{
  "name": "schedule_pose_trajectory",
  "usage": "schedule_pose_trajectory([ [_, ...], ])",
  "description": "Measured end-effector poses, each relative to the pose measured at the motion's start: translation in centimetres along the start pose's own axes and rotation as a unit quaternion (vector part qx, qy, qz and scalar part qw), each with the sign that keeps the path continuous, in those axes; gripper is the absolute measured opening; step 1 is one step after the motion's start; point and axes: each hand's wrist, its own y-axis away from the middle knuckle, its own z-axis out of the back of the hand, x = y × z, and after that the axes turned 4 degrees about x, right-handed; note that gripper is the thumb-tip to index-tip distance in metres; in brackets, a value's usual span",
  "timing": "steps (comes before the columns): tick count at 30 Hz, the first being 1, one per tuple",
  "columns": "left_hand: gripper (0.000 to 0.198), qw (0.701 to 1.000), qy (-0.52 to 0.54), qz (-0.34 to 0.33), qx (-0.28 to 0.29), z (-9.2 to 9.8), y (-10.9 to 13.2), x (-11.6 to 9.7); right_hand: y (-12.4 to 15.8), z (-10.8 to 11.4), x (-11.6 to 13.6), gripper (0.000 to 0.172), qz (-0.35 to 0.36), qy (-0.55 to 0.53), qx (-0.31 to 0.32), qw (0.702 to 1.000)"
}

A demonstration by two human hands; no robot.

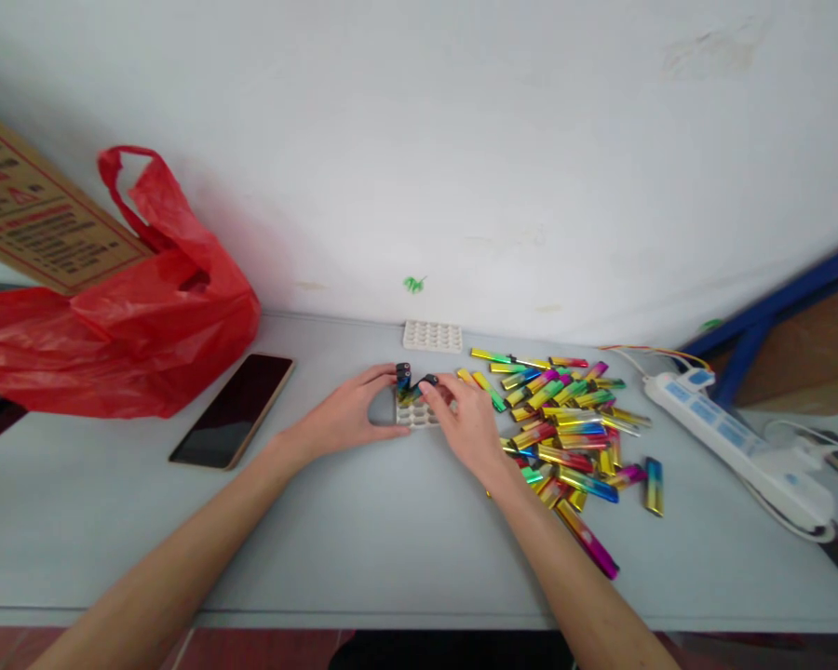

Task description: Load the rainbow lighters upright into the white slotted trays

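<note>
A white tray with rows of oval holes lies on the table in front of me. Black-topped lighters stand upright in its far left corner. My left hand is curved around the tray's left side, thumb at the near edge and fingertips against the standing lighters. Between the thumb and fingers of my right hand is a lighter with a black top, tilted over the tray. The right hand hides the tray's right part and most of that lighter's body.
Right of the tray spreads a pile of shiny multicoloured lighters. A second white tray lies by the wall. A phone and a red plastic bag are at left, with a cardboard box. A power strip lies far right.
</note>
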Motion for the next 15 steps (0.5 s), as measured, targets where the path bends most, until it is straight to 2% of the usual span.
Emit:
schedule_pose_trajectory([
  [4,0.075,1.000,-0.012,-0.001,0.007,0.3,0.0,-0.5,-0.3,-0.2,0.7,0.023,0.046,0.131,0.054,0.989],
  [8,0.065,1.000,-0.015,-0.017,0.011,0.5,-0.2,-0.7,-0.6,-0.5,2.6,0.035,0.028,0.265,0.089,0.960],
  [10,0.063,1.000,-0.016,-0.019,0.011,0.4,-0.3,-0.4,-0.5,-0.2,3.2,0.036,0.014,0.264,0.106,0.959],
  [12,0.066,1.000,-0.019,-0.015,0.005,0.3,-0.4,-0.1,0.1,1.0,3.4,0.029,0.015,0.224,0.108,0.968],
  [15,0.071,1.000,-0.024,-0.007,-0.002,0.1,-0.5,0.3,2.7,4.9,2.9,0.015,0.017,0.157,0.067,0.985],
])
